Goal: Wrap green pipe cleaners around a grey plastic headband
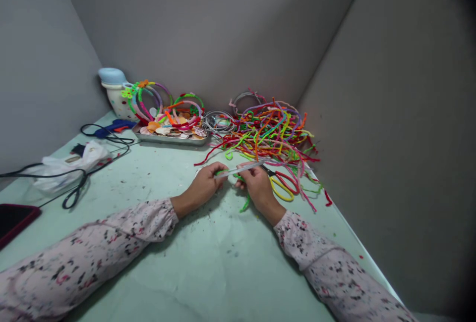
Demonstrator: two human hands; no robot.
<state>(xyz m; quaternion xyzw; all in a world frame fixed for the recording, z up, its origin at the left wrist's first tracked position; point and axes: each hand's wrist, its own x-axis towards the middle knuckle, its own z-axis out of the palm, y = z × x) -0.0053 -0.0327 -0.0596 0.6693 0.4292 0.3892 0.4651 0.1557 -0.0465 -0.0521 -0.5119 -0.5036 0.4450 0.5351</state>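
My left hand (208, 183) and my right hand (257, 185) meet in front of me over the table, fingers closed in a pinch. Between them runs a thin, pale, see-through strip (238, 169), held at its left part by the left fingers and farther right by the right ones. Its exact kind is unclear. A bright green pipe cleaner (244, 205) hangs below my right fingers, and a bit of green also shows at the left fingertips. Just right of my right hand lie scissors (282, 187) with red and yellow handles.
Behind the hands is a tangled heap of coloured pipe cleaners (269, 131). A metal tray (173, 139) holds shells and wrapped hoops; grey wire rings (219, 121) lie beside it. Leftward are a cup (115, 94), blue glue gun (115, 128), black cord (76, 195), white plastic bag (70, 168) and phone (17, 220).
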